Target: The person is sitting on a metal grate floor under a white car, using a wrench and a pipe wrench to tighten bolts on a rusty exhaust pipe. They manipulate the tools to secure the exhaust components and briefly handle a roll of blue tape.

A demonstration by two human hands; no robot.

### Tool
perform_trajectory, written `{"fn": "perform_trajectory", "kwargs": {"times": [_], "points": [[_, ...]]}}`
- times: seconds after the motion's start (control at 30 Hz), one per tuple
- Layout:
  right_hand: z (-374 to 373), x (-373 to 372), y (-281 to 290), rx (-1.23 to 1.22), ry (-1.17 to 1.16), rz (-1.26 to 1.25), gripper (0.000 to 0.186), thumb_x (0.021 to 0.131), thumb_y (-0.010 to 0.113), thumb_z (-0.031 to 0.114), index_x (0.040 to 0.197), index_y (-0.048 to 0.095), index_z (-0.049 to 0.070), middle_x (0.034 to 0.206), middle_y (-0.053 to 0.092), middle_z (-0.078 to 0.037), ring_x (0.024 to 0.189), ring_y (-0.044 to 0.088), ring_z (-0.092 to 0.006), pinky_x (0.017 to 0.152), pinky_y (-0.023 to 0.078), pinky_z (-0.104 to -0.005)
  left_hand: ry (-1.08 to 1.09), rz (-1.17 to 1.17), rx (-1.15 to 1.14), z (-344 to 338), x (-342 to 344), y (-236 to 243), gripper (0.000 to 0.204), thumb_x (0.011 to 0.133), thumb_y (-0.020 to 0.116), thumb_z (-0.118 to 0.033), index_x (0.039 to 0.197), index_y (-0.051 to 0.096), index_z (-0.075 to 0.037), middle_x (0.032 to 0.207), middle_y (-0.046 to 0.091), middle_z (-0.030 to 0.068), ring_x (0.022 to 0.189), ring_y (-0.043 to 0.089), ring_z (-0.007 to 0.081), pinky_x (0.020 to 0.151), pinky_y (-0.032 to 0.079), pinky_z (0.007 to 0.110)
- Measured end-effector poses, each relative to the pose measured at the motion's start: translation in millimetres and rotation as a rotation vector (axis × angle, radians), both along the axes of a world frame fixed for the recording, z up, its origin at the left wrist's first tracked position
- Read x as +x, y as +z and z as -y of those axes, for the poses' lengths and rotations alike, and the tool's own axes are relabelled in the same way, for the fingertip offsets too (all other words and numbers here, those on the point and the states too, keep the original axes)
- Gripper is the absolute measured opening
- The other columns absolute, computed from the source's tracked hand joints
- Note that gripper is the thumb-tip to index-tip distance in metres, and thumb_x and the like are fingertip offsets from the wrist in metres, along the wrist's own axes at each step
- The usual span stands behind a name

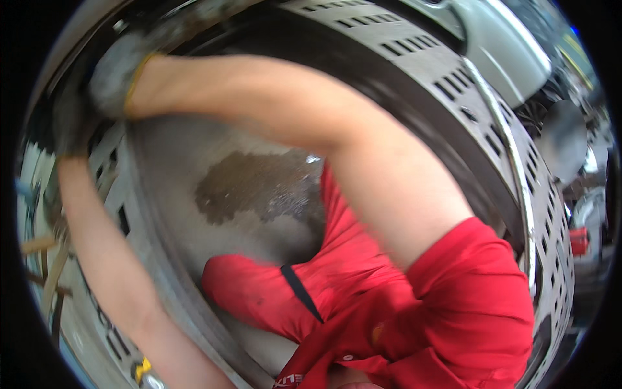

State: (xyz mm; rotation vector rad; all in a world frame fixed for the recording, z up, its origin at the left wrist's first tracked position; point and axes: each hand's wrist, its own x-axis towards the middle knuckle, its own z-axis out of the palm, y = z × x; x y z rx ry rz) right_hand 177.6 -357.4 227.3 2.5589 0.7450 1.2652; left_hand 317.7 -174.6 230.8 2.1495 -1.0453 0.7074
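My right arm reaches across to the far left, and my right hand (116,78) wears a grey glove with a yellow cuff. Just below and left of it is my left hand (72,123), in a darker glove and in shadow. The two gloves are close together, by the end of a slotted metal rail (110,159). Motion blur and shadow hide the fingers of both hands. Whatever they touch or hold there cannot be made out.
A second long slotted rail (447,71) curves along the far and right side, with a pale pipe (518,175) along it. Beyond stands a silver-white rounded housing (502,48). A wet brown patch (253,185) stains the floor between the rails. Wooden pieces (55,266) lie at left.
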Motion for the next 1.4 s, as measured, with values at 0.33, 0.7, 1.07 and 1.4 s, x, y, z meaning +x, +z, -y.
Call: {"fn": "perform_trajectory", "kwargs": {"times": [0.33, 0.7, 1.07, 1.4], "points": [[-47, 27, -24, 0.249, -0.132, -0.219, 0.043, 0.103, 0.050, 0.039, 0.123, 0.080, 0.016, 0.133, 0.074, -0.011, 0.125, 0.067, -0.0277, 0.102, 0.053, -0.0442, 0.050, 0.115, 0.211, 62, 22, -37, 0.066, 0.093, 0.070, -0.005, 0.156, 0.052, -0.013, 0.150, 0.062, 0.0157, 0.138, 0.058, 0.0286, 0.117, 0.046, 0.039], [262, -397, -169, 1.470, -0.777, -0.349, 0.048, 0.096, 0.064, 0.042, 0.119, 0.071, 0.000, 0.106, 0.076, -0.023, 0.093, 0.077, -0.0361, 0.082, 0.061, -0.0462, -0.063, 0.088, 0.280, 160, 0, -49, 0.059, 0.096, 0.066, -0.009, 0.154, 0.054, -0.012, 0.150, 0.061, 0.0176, 0.138, 0.058, 0.0312, 0.117, 0.046, 0.041], [54, -809, -531, 1.795, -1.982, -0.931, 0.046, 0.096, 0.057, 0.039, 0.123, 0.075, 0.006, 0.126, 0.073, -0.025, 0.116, 0.070, -0.0427, 0.104, 0.054, -0.0498, -0.010, 0.099, 0.443, 169, 18, -34, 0.053, 0.099, 0.062, -0.012, 0.152, 0.055, -0.012, 0.149, 0.061, 0.0196, 0.139, 0.057, 0.0338, 0.116, 0.046, 0.042], [220, -598, -503, 1.562, -1.592, -0.802, 0.031, 0.100, 0.051, 0.014, 0.106, 0.077, -0.003, 0.096, 0.077, -0.026, 0.088, 0.077, -0.0423, 0.073, 0.061, -0.0517, 0.445, 0.201, 0.765, 23, 77, 31, 0.048, 0.101, 0.058, -0.015, 0.149, 0.057, -0.011, 0.149, 0.061, 0.0213, 0.139, 0.057, 0.0362, 0.116, 0.046, 0.044]]}}
